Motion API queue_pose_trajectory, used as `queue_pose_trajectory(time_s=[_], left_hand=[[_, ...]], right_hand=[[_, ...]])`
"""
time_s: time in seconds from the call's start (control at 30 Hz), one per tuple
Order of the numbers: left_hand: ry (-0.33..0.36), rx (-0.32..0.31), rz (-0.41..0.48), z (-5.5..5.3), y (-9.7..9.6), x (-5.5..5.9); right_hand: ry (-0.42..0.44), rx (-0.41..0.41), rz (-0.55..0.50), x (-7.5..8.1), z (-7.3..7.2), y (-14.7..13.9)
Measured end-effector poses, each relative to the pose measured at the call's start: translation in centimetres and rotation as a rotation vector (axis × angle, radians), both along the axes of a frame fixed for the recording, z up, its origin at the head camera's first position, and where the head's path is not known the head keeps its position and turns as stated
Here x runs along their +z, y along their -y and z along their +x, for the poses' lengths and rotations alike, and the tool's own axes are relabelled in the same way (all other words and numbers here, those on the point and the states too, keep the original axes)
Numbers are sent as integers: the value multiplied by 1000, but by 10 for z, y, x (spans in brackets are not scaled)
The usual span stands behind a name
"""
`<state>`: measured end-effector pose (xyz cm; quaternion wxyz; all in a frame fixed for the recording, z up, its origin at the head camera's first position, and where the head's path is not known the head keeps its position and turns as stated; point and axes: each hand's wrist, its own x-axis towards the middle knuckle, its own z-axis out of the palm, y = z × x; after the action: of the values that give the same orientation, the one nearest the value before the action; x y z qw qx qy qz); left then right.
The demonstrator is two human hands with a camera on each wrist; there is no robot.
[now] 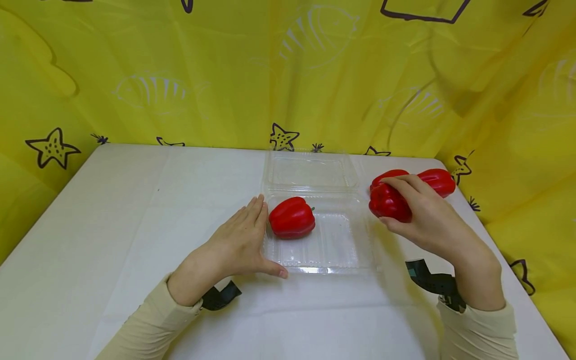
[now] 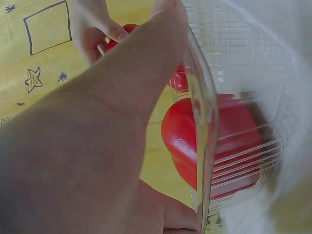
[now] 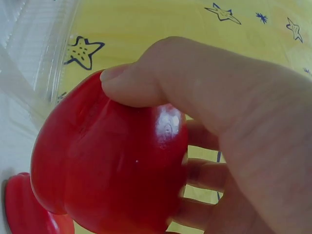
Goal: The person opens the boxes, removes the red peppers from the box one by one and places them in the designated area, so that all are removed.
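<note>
A clear plastic clamshell container (image 1: 337, 240) lies with its lid (image 1: 310, 171) folded back, away from the person. Inside its left part rests a red bell pepper (image 1: 292, 218), also visible through the wall in the left wrist view. My left hand (image 1: 238, 240) touches the container's left side, fingers extended and thumb at the near edge. To the right of the container, my right hand (image 1: 427, 215) grips another red bell pepper (image 3: 112, 161), thumb on one side and fingers around the other. Two more red peppers, one at the back right (image 1: 437, 182), are partly hidden by this hand and its pepper.
A white-covered table (image 1: 112, 210) bears everything. Behind it and along the sides hangs a yellow curtain (image 1: 225, 65) with fish and star drawings. Black straps (image 1: 432, 280) sit at both wrists.
</note>
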<state>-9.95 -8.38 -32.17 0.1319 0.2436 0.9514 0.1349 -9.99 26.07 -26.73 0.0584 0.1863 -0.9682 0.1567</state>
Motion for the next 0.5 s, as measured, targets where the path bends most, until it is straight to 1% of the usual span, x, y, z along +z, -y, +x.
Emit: queue_pose_trajectory(time_s=[0.23, 0.37, 0.5], left_hand=[[0, -2, -1, 0, 0, 0], [0, -1, -3, 0, 0, 0], [1, 2, -4, 0, 0, 1]], right_hand=[[-5, -10, 12, -2, -4, -7], [20, -33, 14, -2, -6, -9], [25, -45, 24, -4, -8, -11]])
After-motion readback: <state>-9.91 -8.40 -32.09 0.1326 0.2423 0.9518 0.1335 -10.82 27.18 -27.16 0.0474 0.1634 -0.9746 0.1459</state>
